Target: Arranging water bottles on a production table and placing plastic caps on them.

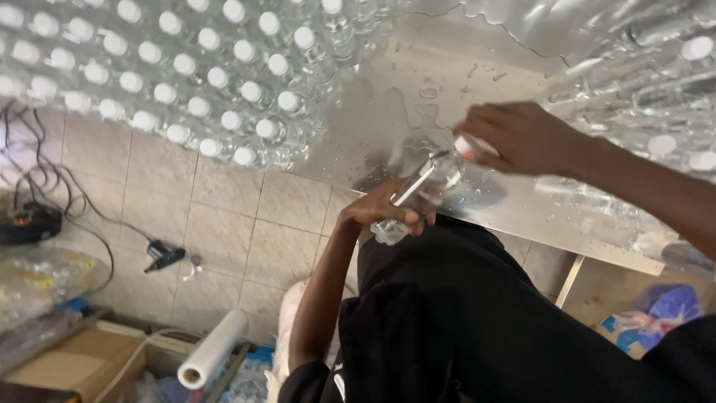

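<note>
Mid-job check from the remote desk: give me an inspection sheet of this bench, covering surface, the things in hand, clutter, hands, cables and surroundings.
Surface: metal table, shiny, with water drops and puddles.
Job's things: clear plastic bottle held tilted at the table edge; white cap at its top.
Clutter: massed capped bottles on the table's left side; more wrapped bottles on the right.
Hands: left hand grips the bottle's lower part; right hand is on the cap.
Cables: black cables trail over the tiled floor; a black plug lies there.
Surroundings: film roll, cardboard box, blue and white bag under the table.
</note>
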